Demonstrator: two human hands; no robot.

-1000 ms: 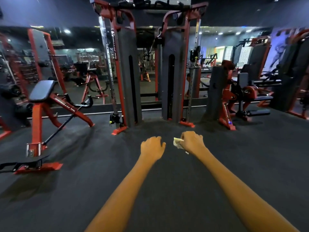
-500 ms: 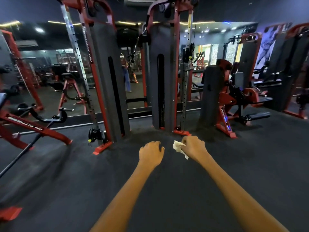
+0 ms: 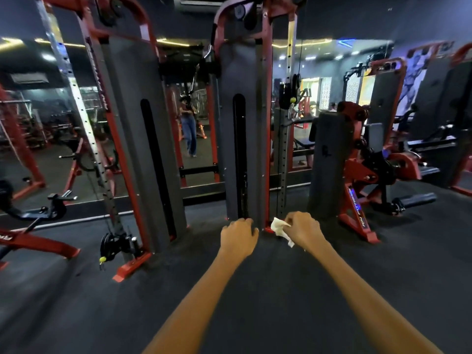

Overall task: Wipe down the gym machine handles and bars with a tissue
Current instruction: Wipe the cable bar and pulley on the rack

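Low in the centre of the frame, the right hand [image 3: 302, 232] pinches a crumpled white tissue [image 3: 279, 229], which sticks out from its grip toward the left hand [image 3: 238, 237]; that hand is a loose fist holding nothing, just beside the tissue. Both arms reach forward over the dark floor [image 3: 383, 277]. The red-and-grey cable machine [image 3: 245, 123] now looms much nearer than half a second ago, filling the upper middle. The leg machine [image 3: 357, 175] stands at right.
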